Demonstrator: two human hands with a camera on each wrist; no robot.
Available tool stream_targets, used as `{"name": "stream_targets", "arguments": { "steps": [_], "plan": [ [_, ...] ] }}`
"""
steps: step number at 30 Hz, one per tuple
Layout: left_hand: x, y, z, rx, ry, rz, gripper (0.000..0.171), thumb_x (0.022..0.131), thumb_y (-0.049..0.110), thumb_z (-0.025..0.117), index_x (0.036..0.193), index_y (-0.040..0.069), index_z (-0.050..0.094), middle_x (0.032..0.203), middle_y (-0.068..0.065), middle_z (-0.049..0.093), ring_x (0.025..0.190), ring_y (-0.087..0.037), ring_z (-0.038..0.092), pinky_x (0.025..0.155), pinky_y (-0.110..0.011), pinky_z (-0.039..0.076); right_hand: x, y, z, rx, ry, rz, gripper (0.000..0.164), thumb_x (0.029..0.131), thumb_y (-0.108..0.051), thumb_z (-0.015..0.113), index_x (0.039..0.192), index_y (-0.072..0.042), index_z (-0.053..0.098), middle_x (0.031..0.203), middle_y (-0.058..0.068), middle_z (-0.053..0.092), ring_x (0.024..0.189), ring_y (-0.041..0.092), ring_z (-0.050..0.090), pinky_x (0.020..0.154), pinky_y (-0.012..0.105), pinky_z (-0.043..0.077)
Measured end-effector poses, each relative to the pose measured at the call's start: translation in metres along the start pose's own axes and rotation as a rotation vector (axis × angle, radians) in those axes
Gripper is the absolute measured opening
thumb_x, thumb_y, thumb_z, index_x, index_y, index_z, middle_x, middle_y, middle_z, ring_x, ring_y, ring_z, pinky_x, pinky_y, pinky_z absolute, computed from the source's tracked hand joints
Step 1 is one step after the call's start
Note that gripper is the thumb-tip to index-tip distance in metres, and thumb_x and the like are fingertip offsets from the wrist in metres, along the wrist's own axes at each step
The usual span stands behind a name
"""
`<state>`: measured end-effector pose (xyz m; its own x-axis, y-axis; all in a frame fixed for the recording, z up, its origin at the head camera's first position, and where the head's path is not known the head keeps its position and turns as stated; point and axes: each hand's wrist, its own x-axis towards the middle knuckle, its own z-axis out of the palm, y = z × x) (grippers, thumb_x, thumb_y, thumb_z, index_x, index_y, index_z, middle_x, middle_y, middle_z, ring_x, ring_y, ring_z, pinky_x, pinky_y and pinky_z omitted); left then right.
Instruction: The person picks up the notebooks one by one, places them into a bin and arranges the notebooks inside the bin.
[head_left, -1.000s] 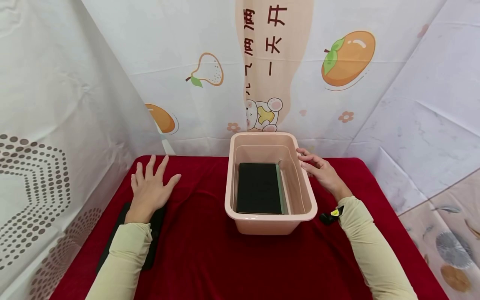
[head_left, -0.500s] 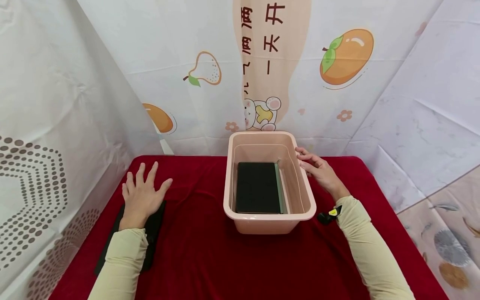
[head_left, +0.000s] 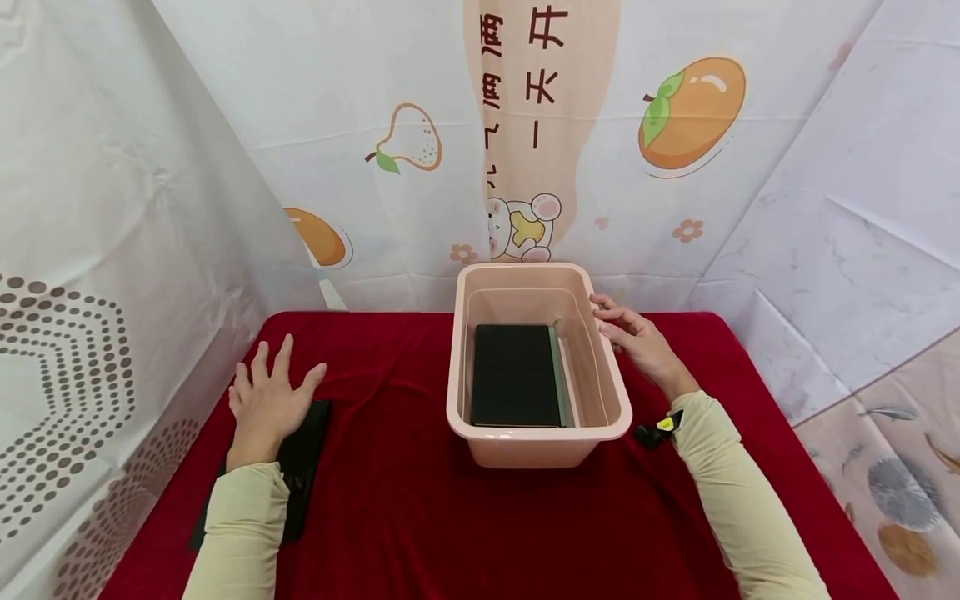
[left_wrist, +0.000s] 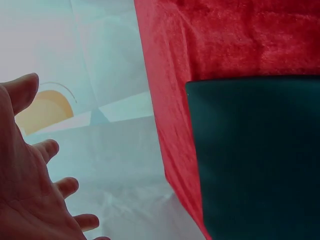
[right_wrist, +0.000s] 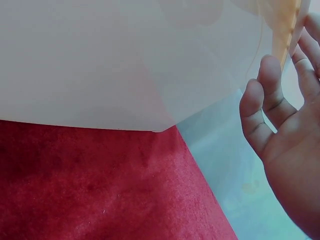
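In the head view my left hand (head_left: 267,408) is spread, palm down, over a flat black rectangle (head_left: 306,454) at the table's left side. The left wrist view shows that rectangle's smooth dark surface (left_wrist: 260,155) and one corner, with the spread fingers apart from it. My right hand (head_left: 645,350) is at the right rim of a pink plastic basin (head_left: 525,450); its relaxed fingertips touch the rim from outside. Inside the basin lies a black notebook-like slab (head_left: 517,375), with a grey-green edge (head_left: 559,375) showing along its right side.
A red velvet cloth (head_left: 390,517) covers the table. Behind it hangs a white printed curtain (head_left: 337,75), close to the basin's far end. A small black object with a yellow label (head_left: 663,427) is at the right wrist.
My left hand has moved left and slightly toward me, over the black rectangle, with fingers still spread. The right hand and basin stay in place; the head view has shifted slightly.
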<state>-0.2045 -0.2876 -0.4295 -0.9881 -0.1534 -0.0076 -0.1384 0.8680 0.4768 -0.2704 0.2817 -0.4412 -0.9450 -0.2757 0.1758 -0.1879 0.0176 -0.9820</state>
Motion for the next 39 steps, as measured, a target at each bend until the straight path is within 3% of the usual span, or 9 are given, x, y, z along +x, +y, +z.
{"name": "stream_targets", "arguments": {
  "steps": [14,21,32,39],
  "plan": [
    [-0.009,-0.021,0.007,-0.029,-0.068,-0.087,0.091,0.099,0.072,0.033,0.165,0.022,-0.008,0.165,-0.033,-0.017,0.144,-0.07,-0.012,0.11,-0.083,-0.005,0.001,0.007,-0.002,0.026,-0.01,-0.009,0.031,0.105,-0.012,0.056,0.134,-0.004,0.061,0.154,-0.012,0.046,0.128,-0.002,0.055,0.079,0.017,0.054],
    [-0.009,-0.032,0.007,-0.043,-0.09,-0.138,0.095,0.099,0.074,0.031,0.163,0.02,-0.014,0.164,-0.035,-0.018,0.142,-0.073,-0.007,0.109,-0.084,0.0,0.001,0.006,-0.001,0.035,-0.006,-0.026,0.033,0.104,-0.012,0.057,0.135,-0.002,0.06,0.154,-0.012,0.047,0.128,-0.002,0.055,0.08,0.017,0.055],
    [-0.013,-0.046,0.002,-0.057,-0.268,-0.238,0.106,0.096,0.077,0.032,0.157,0.015,-0.029,0.16,-0.041,-0.019,0.14,-0.075,-0.005,0.103,-0.089,0.008,-0.001,0.005,-0.001,0.044,-0.011,-0.026,0.031,0.105,-0.012,0.055,0.134,-0.003,0.06,0.153,-0.013,0.046,0.131,-0.003,0.053,0.083,0.018,0.056],
    [-0.015,-0.053,-0.001,-0.043,-0.306,-0.256,0.109,0.097,0.074,0.037,0.155,0.013,-0.032,0.158,-0.045,-0.015,0.139,-0.075,-0.003,0.103,-0.088,0.013,0.001,0.005,0.001,0.023,-0.004,-0.022,0.031,0.105,-0.014,0.056,0.133,-0.002,0.06,0.153,-0.012,0.046,0.131,-0.003,0.053,0.086,0.019,0.058]
  ]
}}
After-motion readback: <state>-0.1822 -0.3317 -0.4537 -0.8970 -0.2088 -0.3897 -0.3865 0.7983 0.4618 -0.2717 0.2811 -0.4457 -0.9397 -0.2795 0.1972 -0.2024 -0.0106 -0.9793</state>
